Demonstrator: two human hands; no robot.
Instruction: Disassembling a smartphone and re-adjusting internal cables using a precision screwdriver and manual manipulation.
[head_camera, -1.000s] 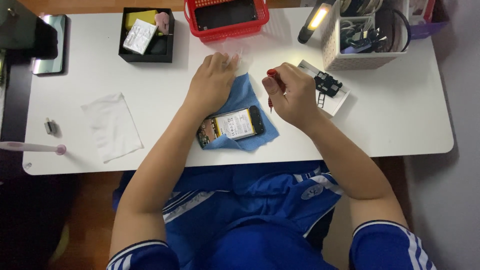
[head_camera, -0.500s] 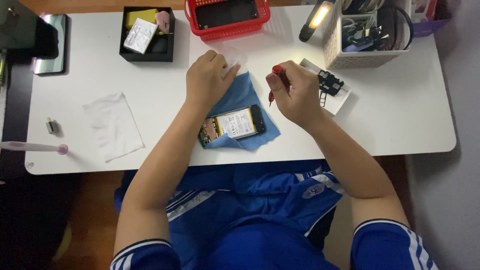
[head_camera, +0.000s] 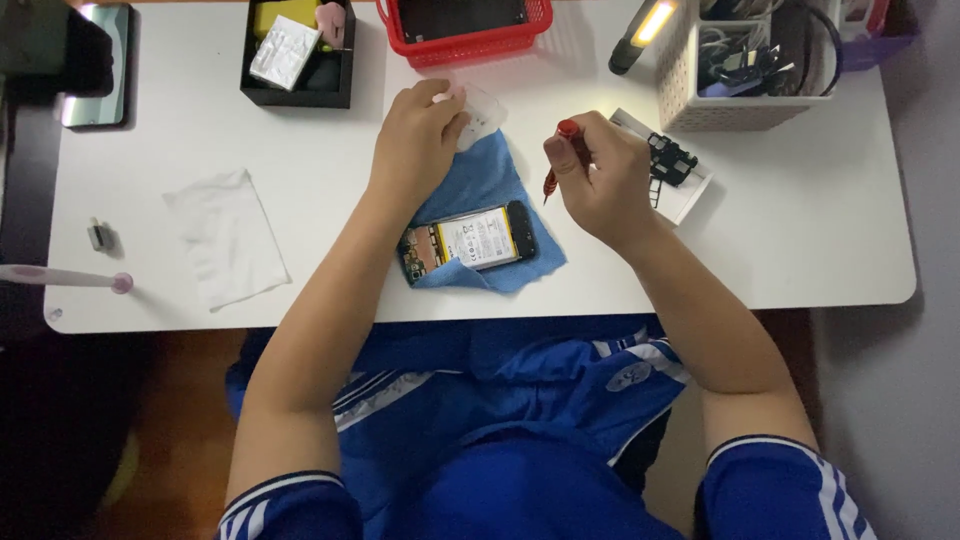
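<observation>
Two hands over white table (head_camera: 800, 250), bare room along near edge, opened phone (head_camera: 468, 243) on blue cloth (head_camera: 480, 185) centre, left hand (head_camera: 415, 140) curled touching clear case (head_camera: 485, 112), right hand (head_camera: 600, 180) closed round red screwdriver (head_camera: 558, 160).

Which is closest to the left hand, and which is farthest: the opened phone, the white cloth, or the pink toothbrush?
From the left hand, in the head view:
1. Opened phone, just below the hand on the blue cloth.
2. White cloth, further out toward the table's left side.
3. Pink toothbrush, at the far left edge.
</observation>
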